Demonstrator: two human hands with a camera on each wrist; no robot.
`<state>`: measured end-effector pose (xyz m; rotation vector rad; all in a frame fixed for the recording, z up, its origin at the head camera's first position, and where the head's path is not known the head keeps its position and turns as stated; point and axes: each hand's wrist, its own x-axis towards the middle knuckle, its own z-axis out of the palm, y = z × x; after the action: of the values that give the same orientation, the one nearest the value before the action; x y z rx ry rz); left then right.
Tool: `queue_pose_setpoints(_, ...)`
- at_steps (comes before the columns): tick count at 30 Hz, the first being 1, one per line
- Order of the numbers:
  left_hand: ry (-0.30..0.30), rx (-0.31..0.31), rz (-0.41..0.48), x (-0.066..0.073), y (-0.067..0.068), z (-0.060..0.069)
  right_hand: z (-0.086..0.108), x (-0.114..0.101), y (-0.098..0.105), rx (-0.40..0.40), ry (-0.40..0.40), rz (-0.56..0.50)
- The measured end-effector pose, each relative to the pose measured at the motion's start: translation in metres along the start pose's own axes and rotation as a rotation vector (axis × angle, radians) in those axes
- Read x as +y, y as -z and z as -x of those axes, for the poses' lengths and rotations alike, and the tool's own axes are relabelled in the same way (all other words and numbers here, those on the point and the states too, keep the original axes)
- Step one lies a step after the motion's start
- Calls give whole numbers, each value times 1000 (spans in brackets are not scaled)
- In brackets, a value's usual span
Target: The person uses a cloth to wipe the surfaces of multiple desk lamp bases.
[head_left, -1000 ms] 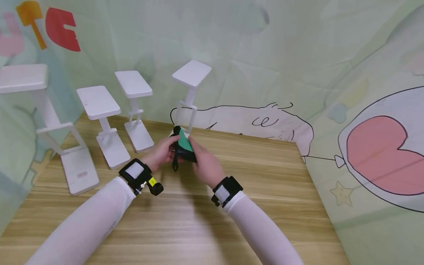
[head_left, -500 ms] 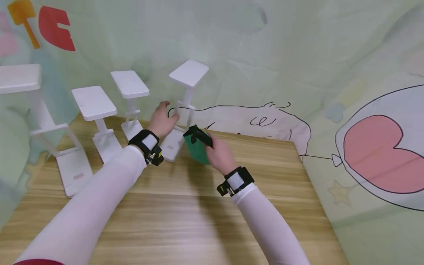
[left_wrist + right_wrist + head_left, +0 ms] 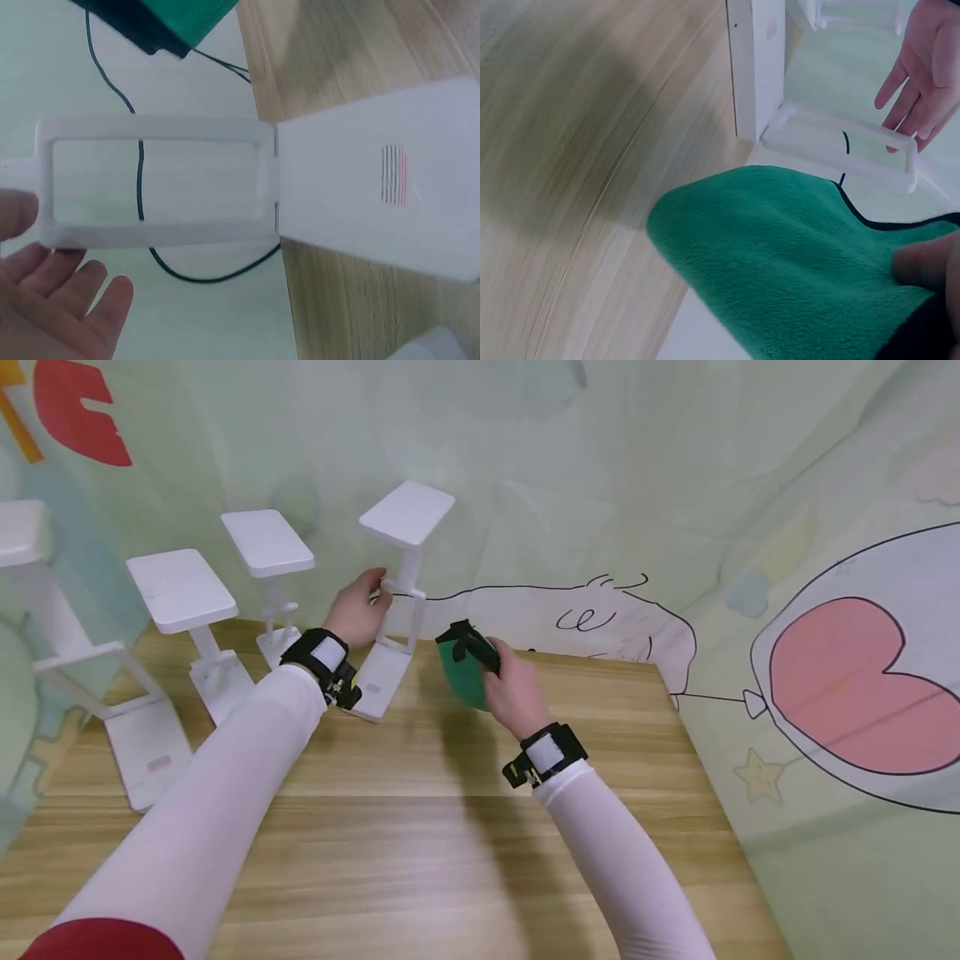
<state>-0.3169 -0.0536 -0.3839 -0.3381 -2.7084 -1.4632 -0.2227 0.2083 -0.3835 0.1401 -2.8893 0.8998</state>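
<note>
Left of the left hand (image 3: pixel 357 612), three white stands (image 3: pixel 182 591) stand on the desk (image 3: pixel 408 835); the sleeve reaches close by them, so a forearm raised a little would lower the risk of a knock. Just right of its fingers (image 3: pixel 109 311) rises a folding stand (image 3: pixel 409 568). Steadying it well likely calls for light, even support at the hinge frame, lest the joint fold or the base slide. Those fingers are loosely parted and fairly straight at the frame's upper corner, the thumb apart from them; whether they bear on it cannot be told. Further right, across a gap, the right hand (image 3: pixel 517 691) has its fingers closed on a black-edged green cloth (image 3: pixel 463 675), which hangs leftward from them, apart from the stand. Gathering the loose part nearer those fingers would probably prevent a snag on the frame.
</note>
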Motion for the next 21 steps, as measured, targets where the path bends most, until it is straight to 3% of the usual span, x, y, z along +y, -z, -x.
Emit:
queue_pose_setpoints(6,-13,129,-63,-6,-5,6,2,2,-2,20,-14,-10)
queue_pose_setpoints(10,-15,174,-91,-10,-4,11,3,5,0,25,-17,-23)
queue_pose_setpoints(15,-31,165,-56,-8,-8,14,4,9,3,34,22,13)
queue_pose_setpoints(21,-24,119,3,2,-25,17,6,10,1,17,73,119)
